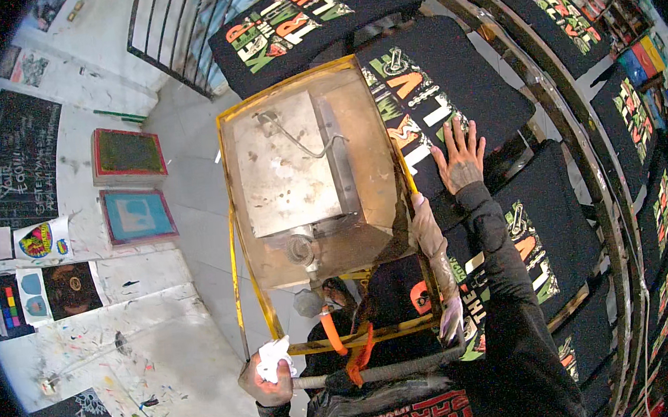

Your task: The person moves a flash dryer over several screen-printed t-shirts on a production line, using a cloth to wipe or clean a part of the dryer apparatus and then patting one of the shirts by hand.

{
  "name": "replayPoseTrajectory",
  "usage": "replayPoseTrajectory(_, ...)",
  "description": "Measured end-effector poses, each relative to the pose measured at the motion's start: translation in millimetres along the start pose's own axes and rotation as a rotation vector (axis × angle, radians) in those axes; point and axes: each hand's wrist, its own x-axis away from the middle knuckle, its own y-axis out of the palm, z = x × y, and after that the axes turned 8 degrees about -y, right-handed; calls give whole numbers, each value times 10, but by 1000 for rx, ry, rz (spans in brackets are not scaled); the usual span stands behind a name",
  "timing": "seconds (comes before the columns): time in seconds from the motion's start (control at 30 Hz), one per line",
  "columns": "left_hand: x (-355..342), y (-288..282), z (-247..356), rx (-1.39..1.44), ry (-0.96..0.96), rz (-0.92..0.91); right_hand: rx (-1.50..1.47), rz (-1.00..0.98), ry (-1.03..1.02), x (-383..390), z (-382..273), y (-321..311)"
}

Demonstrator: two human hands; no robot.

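Pressing or dragging the right hand (464,167) across the black shirt (493,75) could smear its print (409,84) if undried; a shifting yellow frame (408,174) could snag the shirt's left edge. The shirt lies far right, below the right hand's straight, parted fingers — firm contact cannot be confirmed. Near left, the left hand (270,385) closes around a crumpled white wad (274,358).

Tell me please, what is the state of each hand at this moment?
Left hand: closed, holding a crumpled white wad.
Right hand: open and spread, back upward, apparently resting on a black printed shirt.
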Motion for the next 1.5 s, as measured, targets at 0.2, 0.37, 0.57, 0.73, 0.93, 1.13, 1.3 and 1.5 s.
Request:
replayPoseTrajectory(0.2,-35,-40,59,-120,27,-6,16,16,-105,104,-38,-153)
replayPoseTrajectory(0.37,-30,-20,-41,-143,58,45,-9,-17,-112,88,-87,-364)
replayPoseTrajectory(0.57,-48,-6,5,-131,61,35,-38,74,-80,107,-143,-335)
replayPoseTrajectory(0.73,-70,-12,90,-136,90,31,-19,-41,-34,73,-66,-239)
replayPoseTrajectory(0.93,-43,-14,0,-174,102,50,-14,20,-80,204,-134,-118)
replayPoseTrajectory(1.13,-37,0,-63,-8,-28,-12,57,179,10,-79,4,-28)
replayPoseTrajectory(1.3,4,4,-166,30,-80,-22,51,128,39,-119,-34,-14)
replayPoseTrajectory(1.5,-27,18,123,83,-107,-12,2,39,-32,66,-169,-174)
